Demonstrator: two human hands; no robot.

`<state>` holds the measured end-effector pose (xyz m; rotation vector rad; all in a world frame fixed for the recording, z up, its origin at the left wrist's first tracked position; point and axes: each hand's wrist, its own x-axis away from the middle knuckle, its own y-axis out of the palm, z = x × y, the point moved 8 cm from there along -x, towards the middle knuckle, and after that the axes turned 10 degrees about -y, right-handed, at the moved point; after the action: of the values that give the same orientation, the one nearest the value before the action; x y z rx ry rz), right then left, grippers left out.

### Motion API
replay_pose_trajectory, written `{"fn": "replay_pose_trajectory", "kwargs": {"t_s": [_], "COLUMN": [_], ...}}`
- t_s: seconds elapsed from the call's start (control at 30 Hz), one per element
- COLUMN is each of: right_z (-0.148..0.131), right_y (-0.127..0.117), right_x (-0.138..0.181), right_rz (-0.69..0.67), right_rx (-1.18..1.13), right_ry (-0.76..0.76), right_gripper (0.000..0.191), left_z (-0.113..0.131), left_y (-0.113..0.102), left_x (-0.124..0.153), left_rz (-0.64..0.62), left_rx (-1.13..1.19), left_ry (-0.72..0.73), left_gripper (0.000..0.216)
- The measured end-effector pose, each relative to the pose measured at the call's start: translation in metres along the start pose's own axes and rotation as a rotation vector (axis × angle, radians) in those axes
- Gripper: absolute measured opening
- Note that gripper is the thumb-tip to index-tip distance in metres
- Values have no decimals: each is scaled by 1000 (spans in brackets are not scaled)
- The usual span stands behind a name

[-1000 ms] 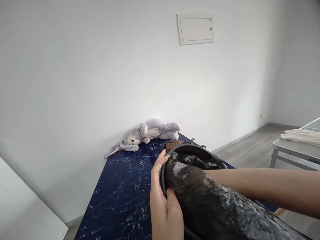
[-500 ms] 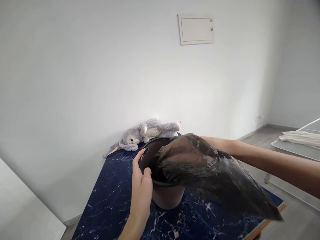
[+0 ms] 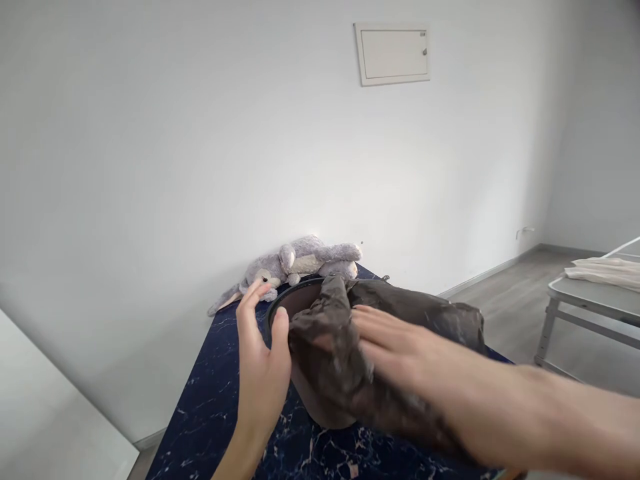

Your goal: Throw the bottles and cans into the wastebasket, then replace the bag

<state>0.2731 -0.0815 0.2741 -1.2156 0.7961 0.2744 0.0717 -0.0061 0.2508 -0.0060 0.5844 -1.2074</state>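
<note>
We steadied the bin (image 3: 320, 400) rim with our left hand (image 3: 263, 373); our flat right hand (image 3: 400, 350) pressed the bag (image 3: 330, 347) in to line it.

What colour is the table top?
Dark navy table top with white marble veining, seen in the head view.

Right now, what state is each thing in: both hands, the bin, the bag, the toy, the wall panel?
left hand: open, gripping the bin rim
right hand: fingers spread, pressing on the bag
bin: upright on the table
black bag: crumpled, draped over the rim
plush toy: lying by the wall
wall panel: shut
</note>
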Motion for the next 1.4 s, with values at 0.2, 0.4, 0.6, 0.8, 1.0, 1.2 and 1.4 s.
{"fn": "replay_pose_trajectory", "kwargs": {"t_s": [0.2,0.4,0.6,0.8,1.0,1.2,1.4], "right_z": [-49,-46,-35,2,100,171,193], "right_y": [63,57,58,47,16,70,90], "right_x": [-5,5,29,29,26,50,56], "right_rz": [56,-73,-267,-239,147,-11,76], "right_rx": [248,121,-78,-497,-201,-488,-685], "right_ry": [-250,-324,-294,7,522,794,923], "right_gripper": [18,25,26,22,38,37,36], "left_z": [85,62,24,3,2,-18,-44], "left_y": [30,26,-3,-41,-45,-31,-12], "left_x": [45,49,39,-1,-32,-75,-100], "left_rz": [-437,-384,-221,82,95,-79,-296], "left_rx": [-175,-353,-647,-842,-740,-703,-403], "left_ry": [792,1055,1177,919,459,158,-46], "left_gripper": [27,22,32,25,46,65,59]}}
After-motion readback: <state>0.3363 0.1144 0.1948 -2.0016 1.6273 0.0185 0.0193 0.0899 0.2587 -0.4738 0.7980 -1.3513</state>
